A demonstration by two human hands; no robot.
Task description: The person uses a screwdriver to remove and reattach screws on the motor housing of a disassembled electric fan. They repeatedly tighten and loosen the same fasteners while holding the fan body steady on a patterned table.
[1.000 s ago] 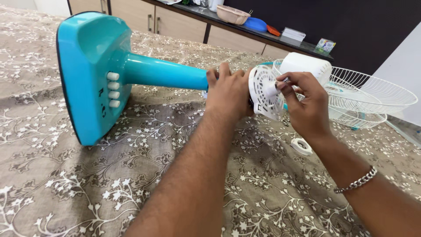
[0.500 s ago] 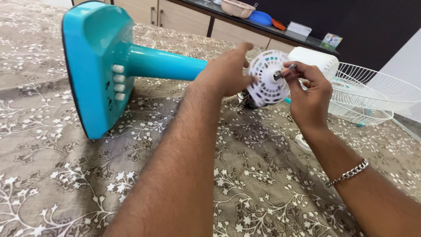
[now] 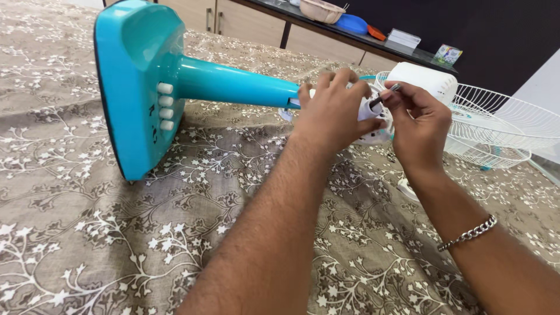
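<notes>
Across the floral-patterned cloth (image 3: 116,233) lies a teal pedestal fan (image 3: 233,86) on its side, long axis running from the square base (image 3: 137,87) well to the left of the fingers to the white motor head (image 3: 423,81) just behind them — base upended on one edge, its underside facing left, its white buttons (image 3: 166,106) facing the camera. The stem points right and slightly away, ending under the left hand (image 3: 335,114). To the right of both hands a white wire guard (image 3: 501,128) rests on the cloth, touching nothing they hold. The left hand curls over the white round motor face (image 3: 373,125), fingers (image 3: 344,79) wrapped on its rim, gripping it. The right hand (image 3: 420,122), a chain bracelet (image 3: 469,233) on its wrist, pinches a thin dark metal tool (image 3: 386,93) between thumb and fingers; its tip slants down-left onto the motor face. Just below the right hand a small white ring (image 3: 408,189) lies on the cloth. Far behind the fingers, a dark counter (image 3: 350,41) carries bowls.
</notes>
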